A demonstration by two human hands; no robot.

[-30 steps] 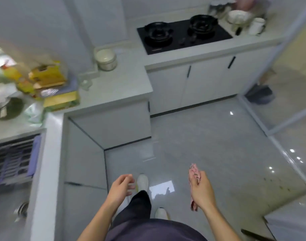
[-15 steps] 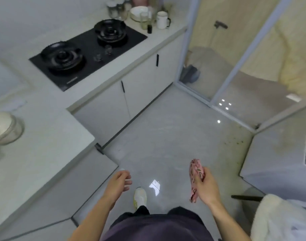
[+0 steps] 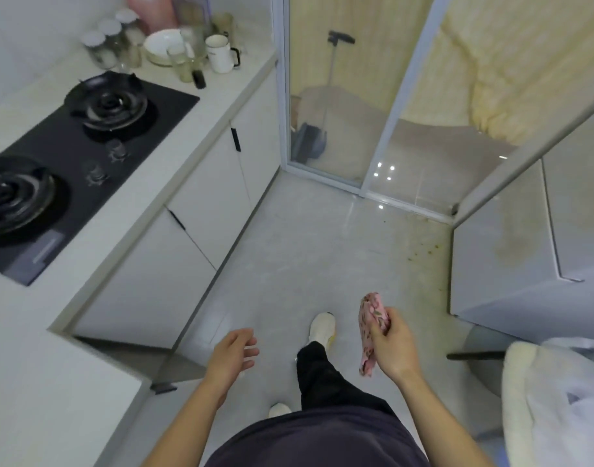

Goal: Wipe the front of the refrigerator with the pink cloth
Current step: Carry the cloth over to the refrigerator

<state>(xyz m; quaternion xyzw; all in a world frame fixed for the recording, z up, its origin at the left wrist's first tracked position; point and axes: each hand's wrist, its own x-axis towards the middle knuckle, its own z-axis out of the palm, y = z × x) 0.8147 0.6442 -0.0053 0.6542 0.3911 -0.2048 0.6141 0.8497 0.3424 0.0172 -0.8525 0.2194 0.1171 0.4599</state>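
Floral pink cloth bunched, in right hand; refrigerator right.

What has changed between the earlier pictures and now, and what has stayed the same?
The person turned right: the hob slid left in view, the sink went out of sight, the glass door and refrigerator came in. Nothing was taken or released. The right hand still grips the pink cloth; the left hand stays open, empty.

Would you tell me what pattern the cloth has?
Pink cloth with a small floral print, seen in the head view.
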